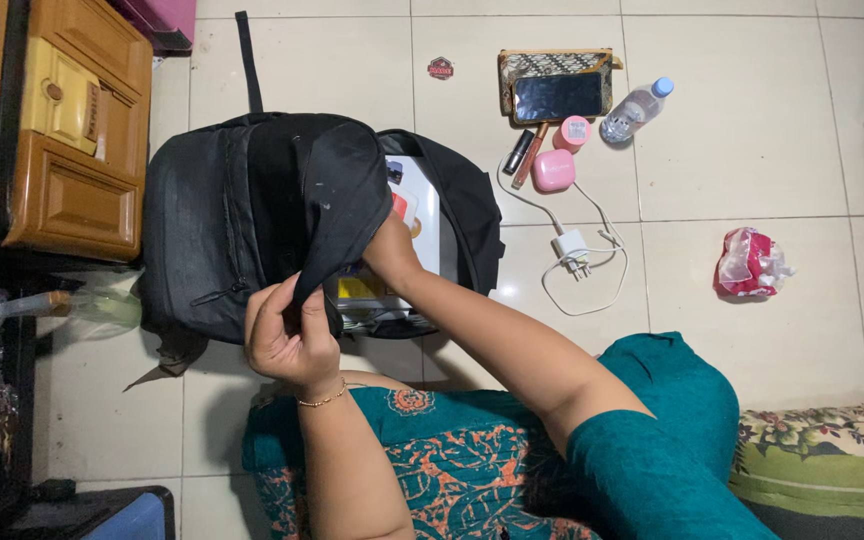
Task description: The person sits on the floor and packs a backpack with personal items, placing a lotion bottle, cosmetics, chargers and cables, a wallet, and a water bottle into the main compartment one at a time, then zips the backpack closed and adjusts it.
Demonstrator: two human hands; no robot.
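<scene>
The black backpack (242,220) lies on the tiled floor (732,150) with its main compartment unzipped. The left hand (290,335) pinches the edge of the front flap (337,195) between thumb and fingers and lifts it up and back, so the opening gapes. The right hand (389,245) goes under that flap, into the compartment; only its wrist shows, so I cannot tell whether it is wide, narrow or holding anything. Just beyond the right hand, inside the bag, sit flat packets and papers (377,290) in white, yellow and red.

As things lie, the bag is open and part filled, while a good many small things are outside it. Past the right hand, well apart from the bag, lie a white charger with its cable (572,245), a pink round case (553,170), a small pink jar (574,131), a dark tube (518,152), a patterned pouch (552,66) with a phone (558,96) on it, and a clear water bottle (635,110). Further out to that side sits a crumpled red and white bag (750,263). On the far side of the left hand stands a wooden cabinet (62,130).
</scene>
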